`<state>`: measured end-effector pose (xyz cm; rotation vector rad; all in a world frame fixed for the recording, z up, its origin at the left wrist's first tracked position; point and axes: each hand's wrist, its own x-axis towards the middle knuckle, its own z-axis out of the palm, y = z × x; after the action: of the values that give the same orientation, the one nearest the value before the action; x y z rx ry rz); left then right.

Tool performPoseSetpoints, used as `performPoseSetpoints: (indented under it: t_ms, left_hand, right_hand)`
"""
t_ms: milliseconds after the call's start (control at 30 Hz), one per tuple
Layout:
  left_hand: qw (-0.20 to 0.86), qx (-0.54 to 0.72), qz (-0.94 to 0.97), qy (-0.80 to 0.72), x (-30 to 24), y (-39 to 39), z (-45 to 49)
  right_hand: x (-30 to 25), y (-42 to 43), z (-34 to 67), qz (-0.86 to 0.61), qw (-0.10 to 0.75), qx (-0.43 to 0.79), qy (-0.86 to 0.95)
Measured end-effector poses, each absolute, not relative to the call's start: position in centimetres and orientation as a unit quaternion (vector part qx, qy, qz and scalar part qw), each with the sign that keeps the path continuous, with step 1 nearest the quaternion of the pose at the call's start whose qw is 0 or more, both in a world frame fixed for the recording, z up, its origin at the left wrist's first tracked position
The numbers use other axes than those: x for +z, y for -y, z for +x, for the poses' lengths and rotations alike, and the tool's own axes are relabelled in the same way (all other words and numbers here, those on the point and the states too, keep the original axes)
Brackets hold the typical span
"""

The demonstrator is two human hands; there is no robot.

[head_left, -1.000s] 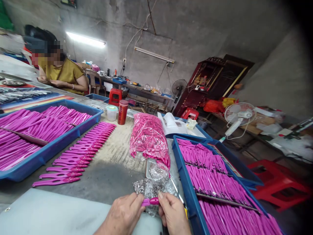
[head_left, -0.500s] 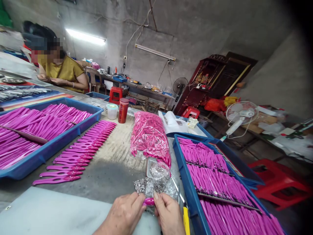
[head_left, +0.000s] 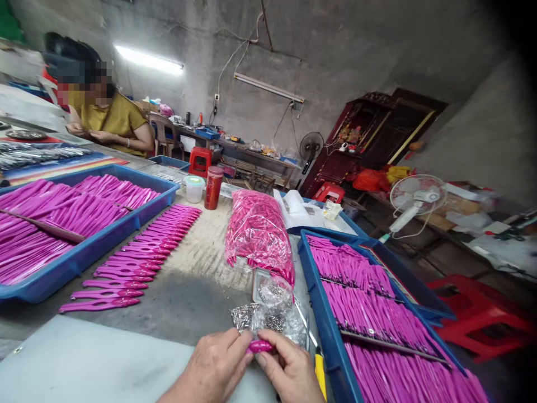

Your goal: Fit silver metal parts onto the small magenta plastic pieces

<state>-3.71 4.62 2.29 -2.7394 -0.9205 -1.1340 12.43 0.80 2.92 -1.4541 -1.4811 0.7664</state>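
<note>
At the near edge of the bench, the left hand and the right hand met over a small pink piece, each grip clamped on one end of it between thumb and fingertips. A second before, the same piece had been held a little higher with the right fingers more upright beside it; by this moment the right hand had rolled over so that its fingers lay across the top of the piece, and both hands had sunk toward the pale mat. That closing-in read as a pressing or fitting motion on the piece, not a fresh pick-up. Just beyond the hands lay a crinkled clear bag of small metal parts, with a bulging bag of pink pieces behind it. A blue tray of pink handles stood to the right, a row of pink handles lay on the bench to the left, and a co-worker sat well apart.
</note>
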Motion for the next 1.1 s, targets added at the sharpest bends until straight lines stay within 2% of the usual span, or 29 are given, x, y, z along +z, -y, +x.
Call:
performPoseSetpoints:
  t_ms: [133, 433, 600, 867, 1100]
  left_hand:
    - [0.014, -0.361, -0.886, 0.290, 2.58, -4.64, -3.79]
    - [0.020, -0.342, -0.895, 0.285, 2.39, -4.44, -4.04]
    - [0.020, -0.338, -0.898, 0.280, 2.39, -4.59, -3.95]
    - [0.036, -0.362, -0.886, 0.285, 2.32, -4.53, -3.82]
    - [0.040, -0.374, -0.881, 0.288, 2.48, -4.56, -3.80]
  right_hand:
    - [3.46, -0.80, 12.58, -0.572, 0.424, 0.282, 0.643]
    - [3.82, -0.92, 12.81, -0.556, 0.398, 0.308, 0.662]
    - [4.11, -1.29, 13.24, -0.549, 0.344, 0.329, 0.687]
    - [3.67, -1.08, 12.75, -0.549, 0.409, 0.314, 0.657]
    - [3.56, -1.22, 13.42, -0.534, 0.371, 0.297, 0.699]
